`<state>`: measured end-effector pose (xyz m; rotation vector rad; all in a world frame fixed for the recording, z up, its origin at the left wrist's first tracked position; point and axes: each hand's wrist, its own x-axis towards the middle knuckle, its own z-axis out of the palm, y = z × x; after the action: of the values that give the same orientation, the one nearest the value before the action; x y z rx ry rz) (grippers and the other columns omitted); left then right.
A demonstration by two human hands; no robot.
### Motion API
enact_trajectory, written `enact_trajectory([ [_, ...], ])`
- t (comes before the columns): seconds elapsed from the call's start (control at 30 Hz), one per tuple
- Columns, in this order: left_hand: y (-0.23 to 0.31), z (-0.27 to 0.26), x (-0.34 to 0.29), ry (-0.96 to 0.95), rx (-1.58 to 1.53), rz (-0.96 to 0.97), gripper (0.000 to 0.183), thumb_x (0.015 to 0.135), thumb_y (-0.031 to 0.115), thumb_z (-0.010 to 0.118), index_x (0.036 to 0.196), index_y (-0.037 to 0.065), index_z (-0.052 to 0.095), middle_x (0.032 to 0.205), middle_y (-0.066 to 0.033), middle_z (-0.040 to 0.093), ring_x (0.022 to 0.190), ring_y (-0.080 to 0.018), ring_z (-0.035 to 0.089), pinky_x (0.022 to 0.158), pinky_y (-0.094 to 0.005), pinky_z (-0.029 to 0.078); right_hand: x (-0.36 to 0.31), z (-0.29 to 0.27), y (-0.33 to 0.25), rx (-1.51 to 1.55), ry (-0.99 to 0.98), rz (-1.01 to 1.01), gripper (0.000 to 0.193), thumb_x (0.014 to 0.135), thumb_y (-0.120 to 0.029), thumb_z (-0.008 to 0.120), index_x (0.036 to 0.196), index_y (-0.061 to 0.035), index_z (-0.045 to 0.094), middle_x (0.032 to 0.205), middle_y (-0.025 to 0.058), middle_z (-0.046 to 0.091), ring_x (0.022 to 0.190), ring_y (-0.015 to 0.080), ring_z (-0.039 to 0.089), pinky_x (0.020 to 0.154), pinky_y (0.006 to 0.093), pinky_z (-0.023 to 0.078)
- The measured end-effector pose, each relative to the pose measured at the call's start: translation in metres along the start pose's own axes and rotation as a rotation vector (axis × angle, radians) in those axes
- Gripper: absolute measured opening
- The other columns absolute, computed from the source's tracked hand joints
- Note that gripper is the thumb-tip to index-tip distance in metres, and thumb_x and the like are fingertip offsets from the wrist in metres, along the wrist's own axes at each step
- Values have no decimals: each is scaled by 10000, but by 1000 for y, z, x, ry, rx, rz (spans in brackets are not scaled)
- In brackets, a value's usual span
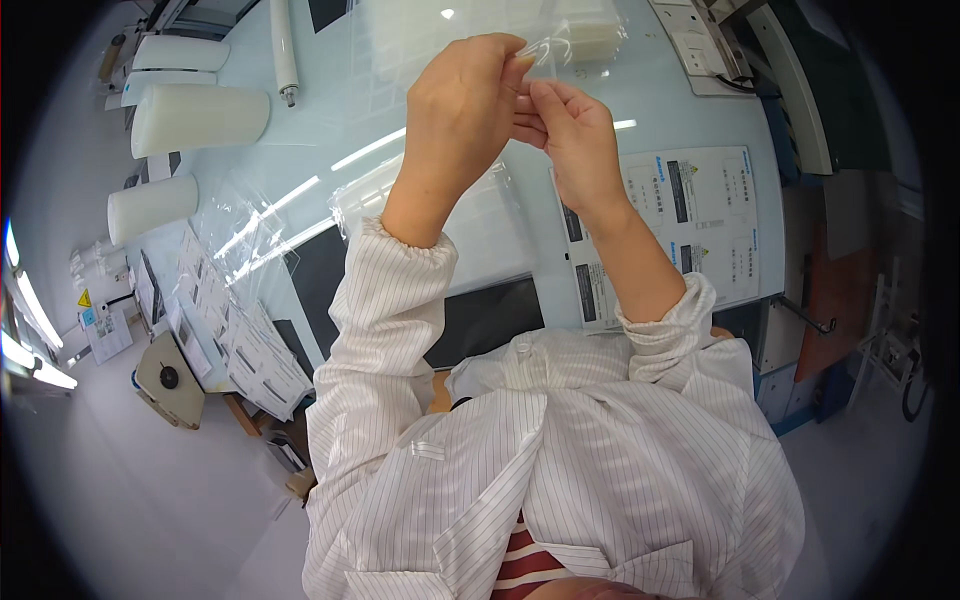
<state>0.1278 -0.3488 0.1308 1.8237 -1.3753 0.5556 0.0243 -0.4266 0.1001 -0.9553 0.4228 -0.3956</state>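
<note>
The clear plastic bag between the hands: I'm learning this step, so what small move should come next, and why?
Probably pull the two sides of the clear plastic bag apart: the left hand and right hand both pinch its edge, raised above the pale blue table.

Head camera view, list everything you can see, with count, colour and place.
clear plastic bag: one, transparent, pinched between both hands above the table
white rolls: about four, white, far left of table
loose clear bags: a few, transparent, left of centre
printed sheet: one, white, right side of table
table: one, pale blue
left hand: one, raised, gripping the bag
right hand: one, fingertips on the bag
striped sleeves: two, white
</note>
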Motion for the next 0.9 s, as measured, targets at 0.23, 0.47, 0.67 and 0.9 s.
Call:
enact_trajectory([
  [0.23,-16,-30,66,201,-185,-62,158,951,87,508,1031,-19,595,874,-185,603,805,-351,594,714,-359,469,10,-23,12,121,136,118,284,998,-121,399,1076,125,519,1030,274,626,971,327,655,876,372,557],
  [0.47,-108,-86,128,443,3,-234,238,948,145,485,895,-29,638,818,-135,658,780,-207,611,719,-307,460,22,-44,7,68,151,131,272,988,-97,406,1085,140,499,1058,292,612,979,347,649,880,376,560],
  [0.67,-186,-200,116,693,277,-293,244,935,169,500,893,-9,662,749,-60,620,674,-142,536,648,-286,432,33,-52,0,87,201,118,289,976,-59,406,1127,175,483,1077,310,602,1002,370,639,892,389,561],
  [0.9,-235,-335,-21,848,90,-418,134,916,131,551,949,17,613,729,-11,576,592,-139,519,511,-279,411,38,-66,-6,43,164,184,284,969,-49,414,1125,175,492,1093,307,601,1022,372,633,899,387,559],
])
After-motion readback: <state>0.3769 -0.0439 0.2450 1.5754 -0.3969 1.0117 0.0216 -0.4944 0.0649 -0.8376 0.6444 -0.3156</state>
